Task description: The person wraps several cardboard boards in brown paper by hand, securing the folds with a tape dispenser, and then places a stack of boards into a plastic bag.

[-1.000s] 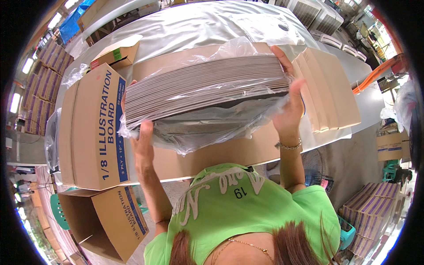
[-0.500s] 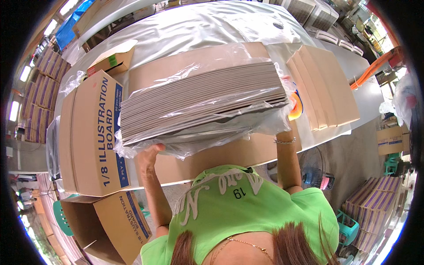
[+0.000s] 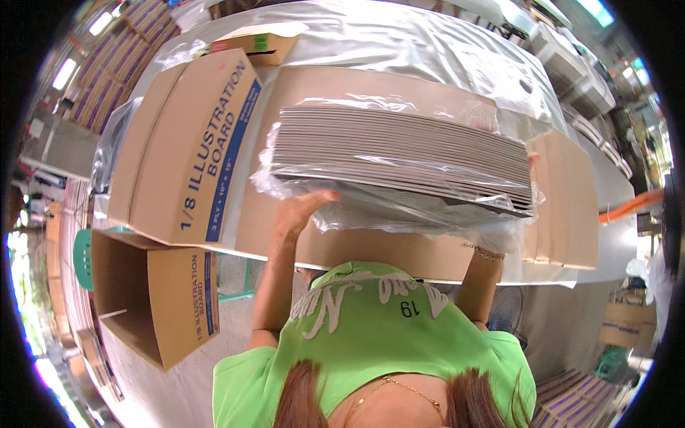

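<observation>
Both my hands hold a thick stack of grey boards [image 3: 399, 153] wrapped in a clear plastic bag [image 3: 421, 217], standing on edge. My left hand [image 3: 307, 207] grips the near lower left side, its thumb on the plastic. My right hand [image 3: 533, 158] is wrapped round the right end; only fingertips show past the edge, the rest hidden by the stack and plastic. Beneath lies a flat brown cardboard sheet [image 3: 321, 85] on the table. Left of the stack stands a closed brown carton [image 3: 160, 143] with blue printing.
Several flat brown cartons [image 3: 571, 207] lie at the table's right end. An open carton [image 3: 178, 307] sits below the table's left edge. A smaller cut box [image 3: 275, 48] is at the far left of the white-covered table [image 3: 385, 28]. An orange hose [image 3: 631, 205] hangs at right.
My view has turned, so the surroundings shift. The board stack has moved right, away from the printed carton, and sits closer to the flat cartons. An orange roll by my right hand is now hidden.
</observation>
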